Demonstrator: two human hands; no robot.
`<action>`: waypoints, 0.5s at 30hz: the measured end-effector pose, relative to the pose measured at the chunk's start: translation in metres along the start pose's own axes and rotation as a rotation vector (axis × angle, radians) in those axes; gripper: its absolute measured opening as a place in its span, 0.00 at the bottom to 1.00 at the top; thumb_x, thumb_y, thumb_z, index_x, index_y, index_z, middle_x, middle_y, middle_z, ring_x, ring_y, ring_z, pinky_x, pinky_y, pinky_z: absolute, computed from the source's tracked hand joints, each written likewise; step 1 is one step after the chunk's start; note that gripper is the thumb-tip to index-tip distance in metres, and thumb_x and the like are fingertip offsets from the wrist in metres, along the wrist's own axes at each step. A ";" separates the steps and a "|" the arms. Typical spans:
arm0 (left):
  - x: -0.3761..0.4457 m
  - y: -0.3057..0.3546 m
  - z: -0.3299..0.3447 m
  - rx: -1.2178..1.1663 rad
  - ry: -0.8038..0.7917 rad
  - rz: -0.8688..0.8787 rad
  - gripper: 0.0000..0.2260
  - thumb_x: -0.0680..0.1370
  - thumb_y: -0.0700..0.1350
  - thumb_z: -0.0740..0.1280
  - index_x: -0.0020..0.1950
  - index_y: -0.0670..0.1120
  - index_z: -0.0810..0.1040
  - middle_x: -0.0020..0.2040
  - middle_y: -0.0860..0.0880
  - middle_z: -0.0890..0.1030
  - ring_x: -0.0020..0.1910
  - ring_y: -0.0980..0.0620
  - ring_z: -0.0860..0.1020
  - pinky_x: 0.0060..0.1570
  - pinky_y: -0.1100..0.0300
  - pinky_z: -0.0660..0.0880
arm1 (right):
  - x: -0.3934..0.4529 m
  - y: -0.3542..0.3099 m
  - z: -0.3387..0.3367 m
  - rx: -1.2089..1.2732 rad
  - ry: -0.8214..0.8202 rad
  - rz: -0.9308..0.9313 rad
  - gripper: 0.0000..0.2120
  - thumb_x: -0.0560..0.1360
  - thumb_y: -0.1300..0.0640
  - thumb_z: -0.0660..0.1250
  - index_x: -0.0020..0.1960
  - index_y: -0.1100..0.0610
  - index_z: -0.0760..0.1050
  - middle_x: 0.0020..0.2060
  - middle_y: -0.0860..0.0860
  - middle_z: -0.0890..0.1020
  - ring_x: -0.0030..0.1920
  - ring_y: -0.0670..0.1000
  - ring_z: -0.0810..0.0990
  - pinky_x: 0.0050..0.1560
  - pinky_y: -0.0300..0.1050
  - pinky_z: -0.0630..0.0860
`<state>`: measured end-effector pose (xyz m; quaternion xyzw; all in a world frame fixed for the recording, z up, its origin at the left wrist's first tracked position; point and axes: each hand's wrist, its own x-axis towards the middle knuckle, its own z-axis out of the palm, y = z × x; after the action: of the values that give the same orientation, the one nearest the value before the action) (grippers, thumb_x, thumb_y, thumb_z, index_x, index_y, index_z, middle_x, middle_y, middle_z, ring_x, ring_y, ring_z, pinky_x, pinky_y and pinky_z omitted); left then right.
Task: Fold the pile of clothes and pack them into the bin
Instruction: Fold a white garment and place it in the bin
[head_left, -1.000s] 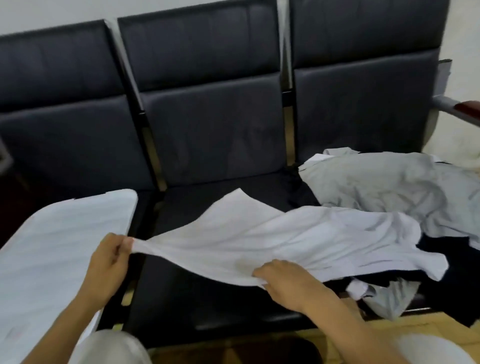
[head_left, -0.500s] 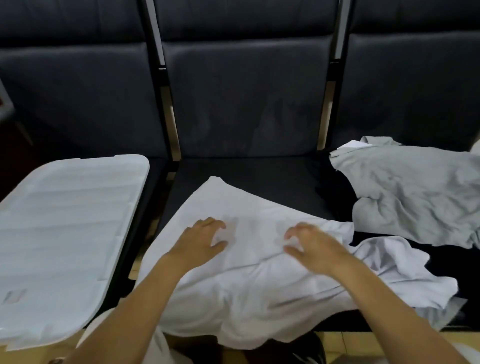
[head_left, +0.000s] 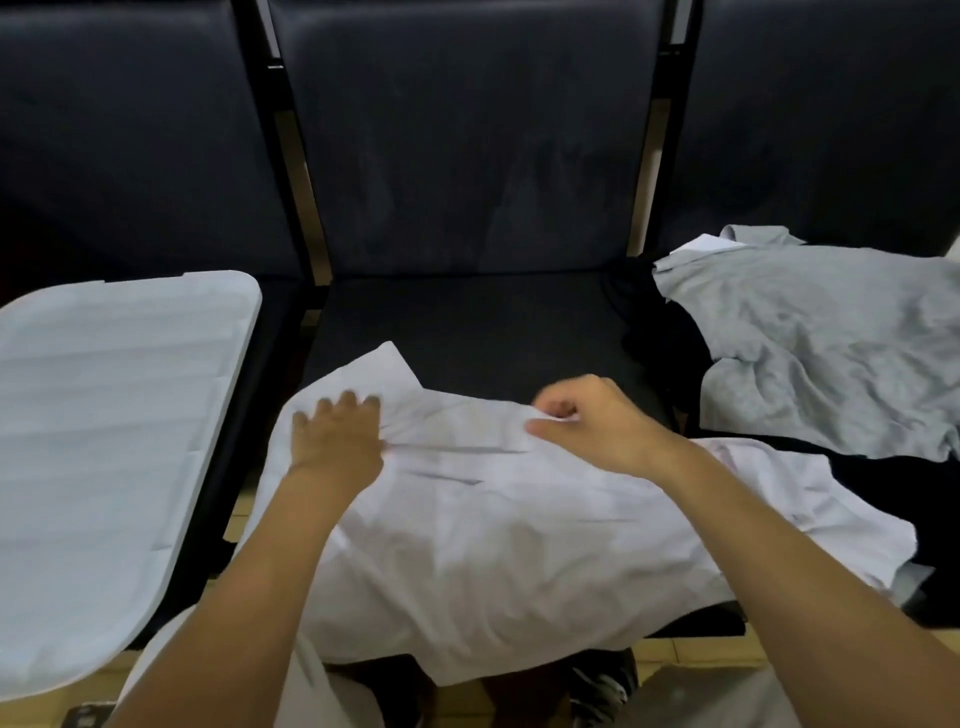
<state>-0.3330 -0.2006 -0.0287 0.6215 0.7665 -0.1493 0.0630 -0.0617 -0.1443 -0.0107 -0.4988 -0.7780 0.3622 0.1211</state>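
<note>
A white garment (head_left: 493, 545) lies spread over the middle seat and hangs over its front edge. My left hand (head_left: 337, 436) presses flat on its upper left part, fingers straight. My right hand (head_left: 587, 421) pinches a fold of the white cloth near its top edge. A grey garment (head_left: 821, 353) lies crumpled on the right seat, on top of dark clothes (head_left: 909, 499). A white bin lid (head_left: 104, 441) covers the left seat; the bin itself is not visible.
Three dark padded seats (head_left: 467, 322) with high backrests run across the view. A tiled floor (head_left: 691, 649) shows below the seat edge. My knees in light trousers are at the bottom.
The white garment was held stretched in the air, then laid on the middle seat. Both hands have moved up the cloth, and my right hand now pinches a fold.
</note>
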 end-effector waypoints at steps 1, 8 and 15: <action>-0.003 0.004 -0.005 -0.183 0.082 0.143 0.27 0.78 0.58 0.66 0.74 0.56 0.62 0.72 0.53 0.66 0.71 0.49 0.65 0.69 0.50 0.61 | -0.004 -0.018 0.004 0.115 -0.016 -0.076 0.07 0.75 0.51 0.72 0.38 0.47 0.80 0.37 0.47 0.82 0.40 0.48 0.81 0.46 0.50 0.79; -0.026 0.045 -0.034 -1.013 -0.045 0.470 0.09 0.74 0.53 0.74 0.52 0.60 0.78 0.46 0.63 0.81 0.47 0.68 0.79 0.47 0.69 0.77 | -0.012 -0.049 -0.014 0.332 0.030 -0.237 0.03 0.78 0.57 0.70 0.47 0.52 0.82 0.43 0.46 0.84 0.45 0.44 0.82 0.45 0.36 0.78; 0.009 -0.057 -0.039 -0.656 0.029 0.325 0.11 0.71 0.50 0.77 0.34 0.49 0.79 0.30 0.54 0.79 0.31 0.59 0.76 0.33 0.59 0.73 | -0.003 0.000 -0.066 0.131 0.324 -0.141 0.11 0.74 0.60 0.73 0.38 0.46 0.81 0.39 0.42 0.84 0.41 0.39 0.80 0.46 0.30 0.73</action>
<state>-0.3874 -0.1906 0.0139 0.6840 0.6656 0.1252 0.2709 -0.0242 -0.1172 0.0371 -0.4861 -0.7562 0.3176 0.3017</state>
